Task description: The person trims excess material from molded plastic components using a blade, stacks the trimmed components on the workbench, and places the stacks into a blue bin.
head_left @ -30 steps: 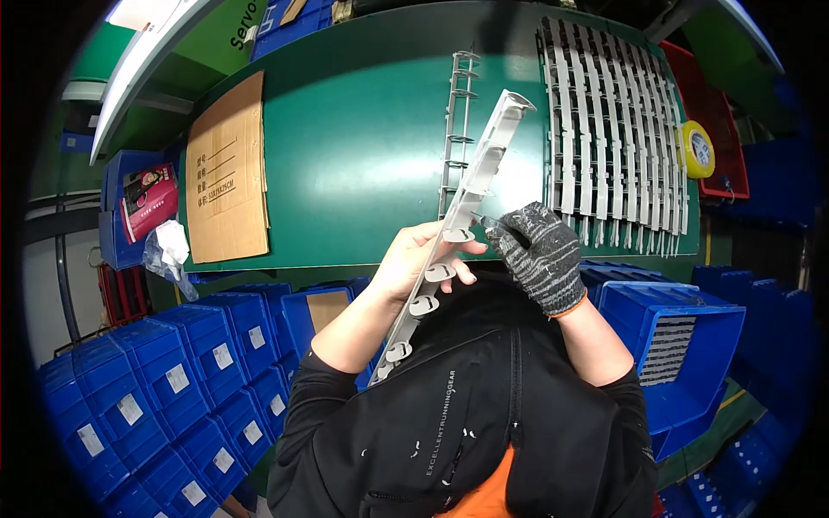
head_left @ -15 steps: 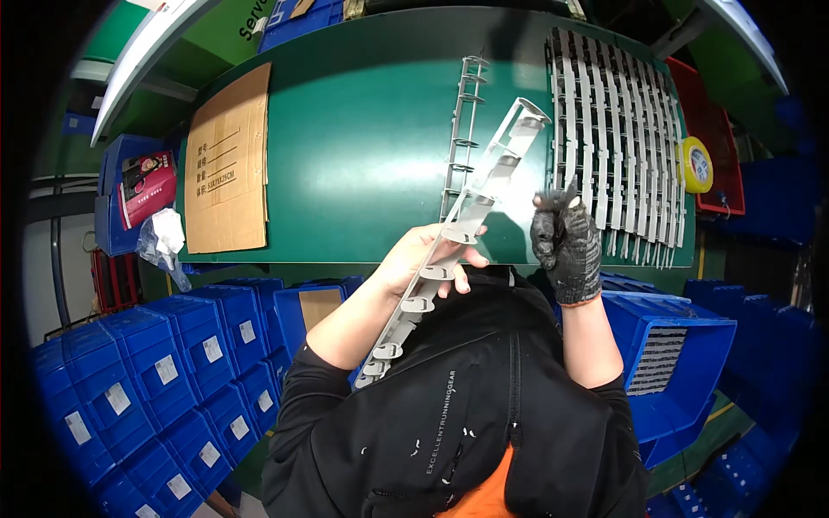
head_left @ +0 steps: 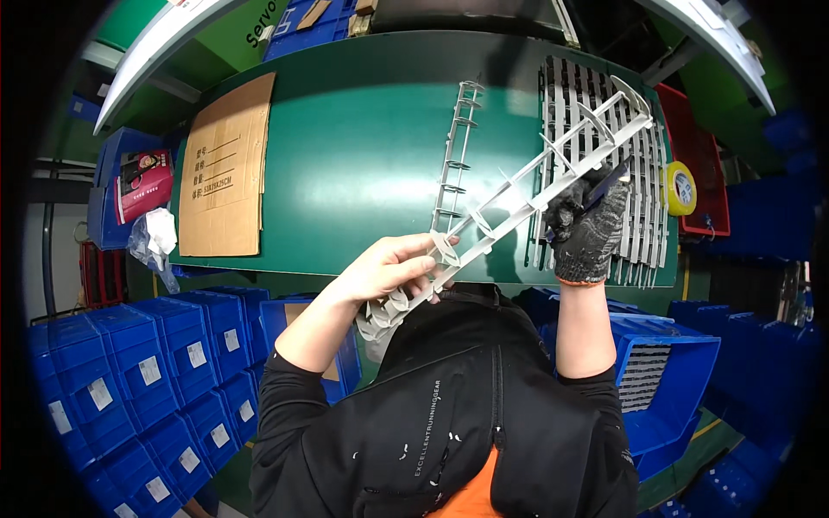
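Note:
My left hand (head_left: pixel 389 269) is bare and closed around the lower part of a long light-grey ladder-shaped strip (head_left: pixel 542 197) with curved cross-pieces. The strip slants up to the right, its far end above the rows of strips on the table. In a black-grey knit glove, my right hand (head_left: pixel 591 233) is closed on a slim dark flat tool (head_left: pixel 607 186), whose exact kind I cannot make out. That hand is close beside the strip's right side. A second ladder-shaped strip (head_left: pixel 453 164) lies lengthwise on the green table, just beyond my left hand.
Rows of grey strips (head_left: pixel 643 250) cover the right side of the green table (head_left: pixel 363 164). Yellow tape roll (head_left: pixel 680 188) and red bin (head_left: pixel 704 216) flank them. Flattened cardboard (head_left: pixel 224 173) lies left. Blue crates (head_left: pixel 147 345) stack at lower left; an open blue crate (head_left: pixel 669 406) stands lower right.
The held strip has turned and shifted to the right, its far end now over the rows. My gloved right hand has moved up and right, beside it; the dark tool now shows.

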Available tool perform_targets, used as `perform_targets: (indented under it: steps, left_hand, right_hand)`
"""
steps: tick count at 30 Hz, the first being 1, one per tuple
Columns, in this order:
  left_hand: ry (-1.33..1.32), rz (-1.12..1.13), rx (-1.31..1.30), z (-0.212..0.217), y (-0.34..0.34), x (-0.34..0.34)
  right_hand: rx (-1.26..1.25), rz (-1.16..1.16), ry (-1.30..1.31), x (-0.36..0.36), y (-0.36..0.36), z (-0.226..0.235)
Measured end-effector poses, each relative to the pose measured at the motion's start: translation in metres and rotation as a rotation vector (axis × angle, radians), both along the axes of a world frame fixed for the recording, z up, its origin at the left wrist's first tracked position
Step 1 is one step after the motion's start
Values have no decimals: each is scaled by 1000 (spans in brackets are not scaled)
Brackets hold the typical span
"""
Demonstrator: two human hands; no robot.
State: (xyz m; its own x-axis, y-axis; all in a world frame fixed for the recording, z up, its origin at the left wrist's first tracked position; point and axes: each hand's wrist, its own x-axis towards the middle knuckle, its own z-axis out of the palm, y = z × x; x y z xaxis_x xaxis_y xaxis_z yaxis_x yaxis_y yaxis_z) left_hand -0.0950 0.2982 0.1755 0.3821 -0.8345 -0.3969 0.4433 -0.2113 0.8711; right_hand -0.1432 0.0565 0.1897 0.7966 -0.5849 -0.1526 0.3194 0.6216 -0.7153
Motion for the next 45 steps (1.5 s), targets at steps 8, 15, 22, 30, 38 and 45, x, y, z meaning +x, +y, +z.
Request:
perform_targets:
  steps: [8, 15, 22, 30, 38, 45]
  left_hand:
    - [185, -64, -26, 4, -6, -1]
    - [219, -122, -58, -2, -7, -3]
    - [212, -70, -61, -1, -9, -1]
    - [161, 58, -144, -20, -15, -2]
    - [20, 162, -131, -30, -22, -8]
    - [-753, 174, 5, -23, -29, -9]
  right_hand:
    - [-770, 321, 262, -38, 12, -34]
    - [-806, 248, 259, -40, 7, -37]
    - [-882, 468, 273, -40, 15, -34]
    - [-178, 238, 462, -47, 13, -51]
    - [-1130, 513, 335, -39, 22, -22]
    - [-1461, 444, 297, -25, 23, -23]
